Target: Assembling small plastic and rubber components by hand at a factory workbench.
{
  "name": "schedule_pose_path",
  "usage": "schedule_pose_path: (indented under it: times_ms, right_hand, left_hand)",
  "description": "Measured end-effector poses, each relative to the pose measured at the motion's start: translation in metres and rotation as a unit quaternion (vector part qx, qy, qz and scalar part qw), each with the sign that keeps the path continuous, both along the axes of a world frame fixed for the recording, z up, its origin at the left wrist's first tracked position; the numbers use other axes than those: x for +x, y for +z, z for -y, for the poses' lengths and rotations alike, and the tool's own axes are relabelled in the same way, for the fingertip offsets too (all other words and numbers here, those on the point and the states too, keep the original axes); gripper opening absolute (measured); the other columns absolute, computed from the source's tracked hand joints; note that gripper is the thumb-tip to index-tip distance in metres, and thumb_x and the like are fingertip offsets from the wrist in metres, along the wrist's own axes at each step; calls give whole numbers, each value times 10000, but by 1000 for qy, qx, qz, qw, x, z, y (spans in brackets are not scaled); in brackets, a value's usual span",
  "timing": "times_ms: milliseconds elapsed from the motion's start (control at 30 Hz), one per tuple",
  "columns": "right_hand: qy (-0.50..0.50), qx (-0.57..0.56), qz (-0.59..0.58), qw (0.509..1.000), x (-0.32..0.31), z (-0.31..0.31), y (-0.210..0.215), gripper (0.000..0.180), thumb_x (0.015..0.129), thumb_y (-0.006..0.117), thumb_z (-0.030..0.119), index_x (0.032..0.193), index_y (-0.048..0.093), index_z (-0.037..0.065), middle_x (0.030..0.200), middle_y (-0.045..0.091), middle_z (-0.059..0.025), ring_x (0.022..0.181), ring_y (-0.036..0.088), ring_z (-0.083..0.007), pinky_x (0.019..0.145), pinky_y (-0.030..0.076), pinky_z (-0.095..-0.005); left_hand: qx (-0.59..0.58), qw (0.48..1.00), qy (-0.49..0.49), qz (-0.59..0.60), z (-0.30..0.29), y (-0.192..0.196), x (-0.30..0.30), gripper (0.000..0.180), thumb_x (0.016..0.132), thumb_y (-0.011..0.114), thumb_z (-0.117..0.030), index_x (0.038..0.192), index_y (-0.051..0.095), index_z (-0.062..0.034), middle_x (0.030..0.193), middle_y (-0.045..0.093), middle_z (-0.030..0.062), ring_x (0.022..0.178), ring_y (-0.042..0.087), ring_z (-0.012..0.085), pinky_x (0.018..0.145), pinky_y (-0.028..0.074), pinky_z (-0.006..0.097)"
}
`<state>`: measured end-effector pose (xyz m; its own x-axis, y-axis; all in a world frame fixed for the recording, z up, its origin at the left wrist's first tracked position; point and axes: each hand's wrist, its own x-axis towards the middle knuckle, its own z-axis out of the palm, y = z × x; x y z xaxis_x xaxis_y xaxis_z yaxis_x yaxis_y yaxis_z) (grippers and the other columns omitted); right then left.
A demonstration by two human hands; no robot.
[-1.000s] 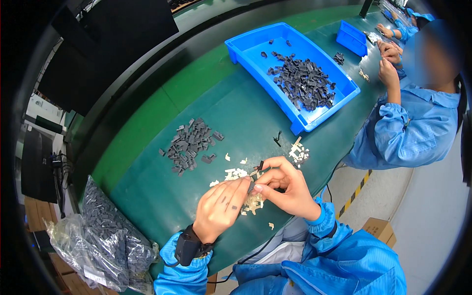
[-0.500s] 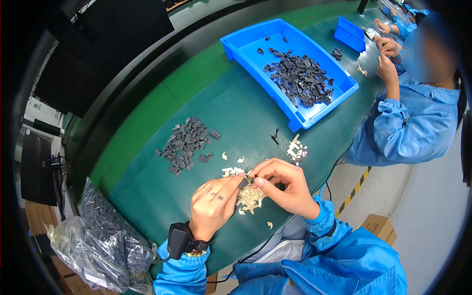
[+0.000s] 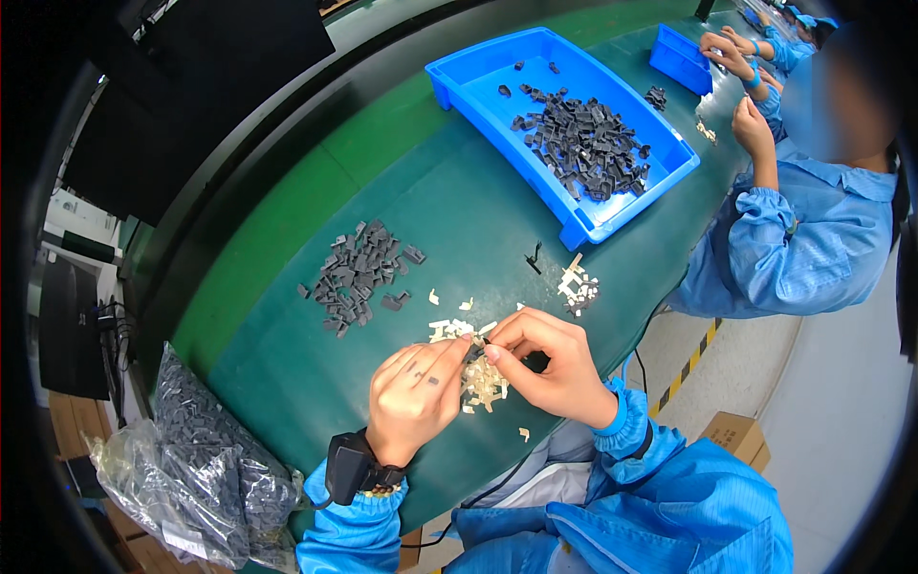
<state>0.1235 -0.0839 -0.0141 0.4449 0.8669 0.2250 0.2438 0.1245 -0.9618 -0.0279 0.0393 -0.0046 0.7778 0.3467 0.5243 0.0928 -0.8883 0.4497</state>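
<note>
Your left hand (image 3: 413,397) and right hand (image 3: 545,364) meet fingertip to fingertip, and whatever small dark piece (image 3: 472,353) sits pinched between your fingertips is too small and too covered to make out. The pale bits (image 3: 483,383) just beneath your fingers are partly hidden by them. Beside your left wrist, the clear bag of dark parts (image 3: 191,469) runs off the lower edge.
</note>
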Motion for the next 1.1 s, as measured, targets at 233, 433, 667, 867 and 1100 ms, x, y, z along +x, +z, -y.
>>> schedule_pose_path:
  times_ms: [233,433,667,867,1100]
  right_hand:
    - [9,-7,21,1000,0,1,3,66,916,670,22,910,645,-39,867,643,-92,736,676,-141,646,568,-265]
    - [8,-8,27,1000,-1,1,4,69,915,670,21,911,643,-42,860,639,-96,730,680,-142,640,572,-263]
    - [-5,-8,20,1000,-3,0,0,48,887,706,2,880,667,-27,895,678,-98,686,645,-119,600,511,-244]
    - [1,-8,18,1000,-3,-1,2,50,887,705,3,880,665,-26,892,674,-96,679,640,-117,600,511,-242]
    - [46,-9,-30,998,7,4,4,93,898,739,73,939,706,-5,825,690,-73,690,660,-116,601,528,-245]
  left_hand:
    - [1,1000,0,-4,1,0,-1,307,745,706,80,1033,733,-22,935,740,110,811,721,261,749,567,348]
    - [1,1000,-4,-1,1,-1,-1,293,747,702,81,1022,733,-16,938,742,111,808,722,261,748,568,345]
    - [1,1000,-7,3,1,-1,0,286,744,699,87,1010,732,-12,936,741,116,808,724,266,743,570,348]
    - [6,1000,-8,6,0,1,-1,286,739,703,87,1007,731,-9,933,741,116,801,723,268,742,571,348]
    - [12,996,-55,64,-4,3,-2,333,700,696,103,1017,733,12,916,738,111,772,712,242,731,584,349]
